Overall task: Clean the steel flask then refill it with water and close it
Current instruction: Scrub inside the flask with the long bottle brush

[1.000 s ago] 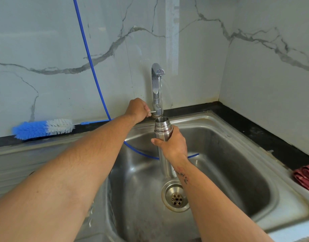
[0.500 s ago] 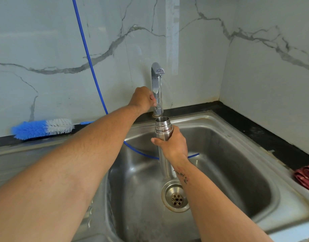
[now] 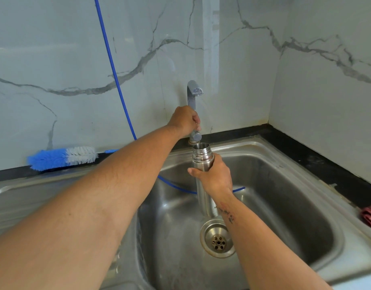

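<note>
Centre of frame: the right hand point(image 3: 215, 178) holds its grip clamped round the neck of the uncapped steel flask point(image 3: 201, 158), upright over the sink point(image 3: 285, 185) beneath the tap point(image 3: 193, 95). The left hand point(image 3: 185, 120) curls its grip on the tap lever. Bottle brush point(image 3: 63, 157) at left.

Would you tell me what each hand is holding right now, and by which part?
The right hand grips the steel flask around its upper body, just below the threaded neck. The left hand grips the tap low on its stem, at the handle.
</note>
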A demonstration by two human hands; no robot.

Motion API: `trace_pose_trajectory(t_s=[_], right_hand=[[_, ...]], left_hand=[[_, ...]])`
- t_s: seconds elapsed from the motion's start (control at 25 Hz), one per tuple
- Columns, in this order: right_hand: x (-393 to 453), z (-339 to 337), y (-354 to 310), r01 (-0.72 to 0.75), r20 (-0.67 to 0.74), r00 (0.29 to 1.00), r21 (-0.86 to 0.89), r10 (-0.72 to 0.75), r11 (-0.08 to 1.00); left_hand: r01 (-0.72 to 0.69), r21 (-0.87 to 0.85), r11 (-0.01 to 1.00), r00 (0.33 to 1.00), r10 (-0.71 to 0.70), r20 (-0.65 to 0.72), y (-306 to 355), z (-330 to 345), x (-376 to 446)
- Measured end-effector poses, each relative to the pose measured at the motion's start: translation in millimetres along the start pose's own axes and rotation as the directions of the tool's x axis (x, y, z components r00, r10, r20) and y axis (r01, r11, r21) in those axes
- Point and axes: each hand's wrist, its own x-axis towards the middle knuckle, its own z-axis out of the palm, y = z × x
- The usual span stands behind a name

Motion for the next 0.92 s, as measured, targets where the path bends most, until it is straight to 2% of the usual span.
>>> trace_pose_trajectory(t_s=[0.2,0.4,0.48,0.56,0.6,0.72,0.92], right_hand=[[-8.1,-9.8,-19.9,0.032,0.033,0.999,0.000,-0.032,0.999],[-35.9,-23.1,-55.1,0.097,0.163,0.977,0.234,-0.137,0.967],[-48.8,-29.0,-67.8,0.109,0.246,0.949,0.330,-0.197,0.938],[-64.1,-30.8,-83.0,0.120,0.323,0.907,0.421,-0.272,0.899],[-70.9,-30.1,-90.0,0.122,0.349,0.886,0.460,-0.306,0.879],[-85.4,-26.2,-104.5,0.131,0.392,0.833,0.545,-0.390,0.828],[-103.7,-17.2,-118.6,0.186,0.411,0.786,0.554,-0.461,0.812]], left_hand=[[0.077,-0.057,0.995,0.997,-0.075,0.024,8.8,-29.9,-50.8],[0.031,-0.271,0.962,0.978,-0.086,-0.191,1.9,-70.5,-159.7],[0.060,-0.318,0.946,0.992,-0.091,-0.086,-6.6,-70.7,-206.6],[0.108,-0.235,0.966,0.994,-0.099,0.048,-10.8,-70.4,-243.9],[0.098,-0.197,0.976,0.994,-0.087,0.063,-10.8,-70.4,-256.2],[0.053,-0.200,0.978,0.996,-0.065,-0.055,-11.0,-70.6,-274.9],[0.051,-0.237,0.970,0.969,-0.106,-0.222,-15.4,-81.3,-293.5]])
